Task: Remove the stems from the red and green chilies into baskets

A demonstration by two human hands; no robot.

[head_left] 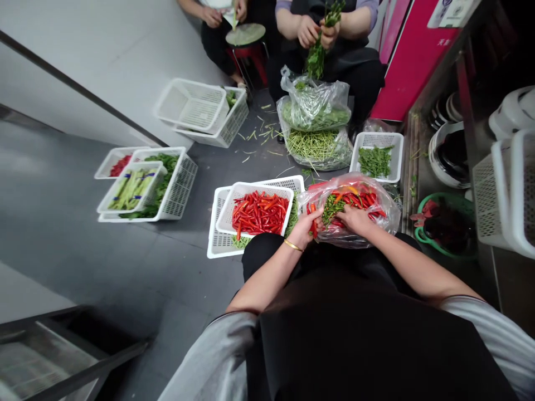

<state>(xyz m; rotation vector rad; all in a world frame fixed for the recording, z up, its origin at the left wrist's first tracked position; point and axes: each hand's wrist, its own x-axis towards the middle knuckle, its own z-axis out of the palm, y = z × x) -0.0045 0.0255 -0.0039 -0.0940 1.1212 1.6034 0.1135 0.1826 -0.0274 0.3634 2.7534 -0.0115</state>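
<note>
A clear plastic bag (387,220) lies open at my lap, with red chili peppers (365,201) and a heap of green stems (331,209) in it. My left hand (308,225), a gold bangle at its wrist, is closed around a few red chilies (313,218) at the bag's left edge. Inside the bag, my right hand (355,219) reaches among the peppers beside the stems; its fingertips are partly hidden. Left of the bag, a small white basket (225,214) full of red chilies (262,213) rests on a larger white basket (215,239) with green vegetables.
Baskets of vegetables (178,189) stand on the floor at left, stacked white baskets (196,106) behind them. Ahead, a co-worker's hands (317,33) hold leafy greens above filled plastic bags (315,122). Another person sits by a stool (246,34). Shelving with a green basin (447,223) is at right.
</note>
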